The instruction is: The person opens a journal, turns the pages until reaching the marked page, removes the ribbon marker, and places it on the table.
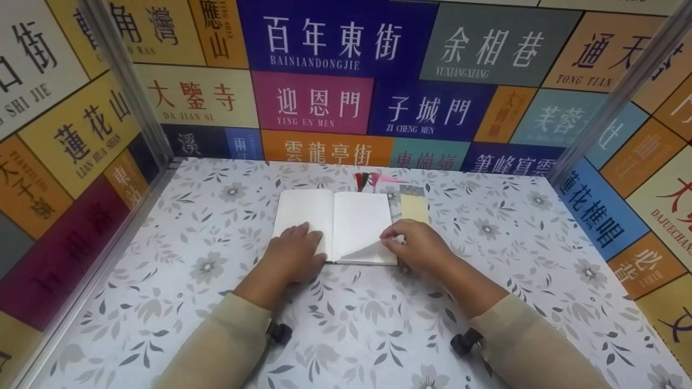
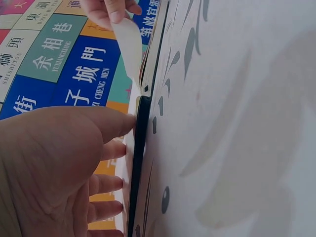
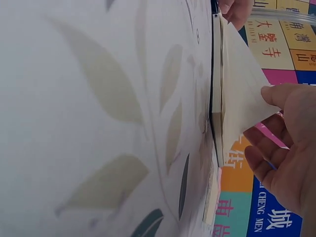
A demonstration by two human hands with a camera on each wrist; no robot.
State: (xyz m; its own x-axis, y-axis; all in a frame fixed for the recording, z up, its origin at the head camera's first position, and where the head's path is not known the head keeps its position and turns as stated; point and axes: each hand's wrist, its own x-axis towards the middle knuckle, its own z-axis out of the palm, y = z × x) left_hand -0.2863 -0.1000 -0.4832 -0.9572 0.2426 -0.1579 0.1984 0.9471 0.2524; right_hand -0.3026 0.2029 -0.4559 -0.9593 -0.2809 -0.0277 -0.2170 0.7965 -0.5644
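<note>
Purple wall panel point(image 1: 59, 265) with characters, toward nine o'clock from the open notebook point(image 1: 354, 216). Next, between seven and eight o'clock: beige left sleeve point(image 1: 216, 346), black device point(image 1: 280, 334) at its cuff. Left hand point(image 1: 294, 251), at eight o'clock: rests on the left page, fingers straight and slightly apart, thumb along the lower edge near the spine, nothing pinched. At the dial's centre: open notebook, lying on a white counter point(image 1: 189, 324) printed with grey leaves and flowers. At one o'clock, by the top edge of the right page: red, green and pink tassels point(image 1: 359, 182). Right hand point(image 1: 421, 243), just past three o'clock: pinches the lower right corner of a leaf point(image 1: 363, 247) between thumb and fingertip, raising it off the pages beneath. Between two and three o'clock, just beside the right page: pale yellow notepad point(image 1: 413, 206), grey-topped. Farther right, at four o'clock: beige right sleeve point(image 1: 535, 340).
</note>
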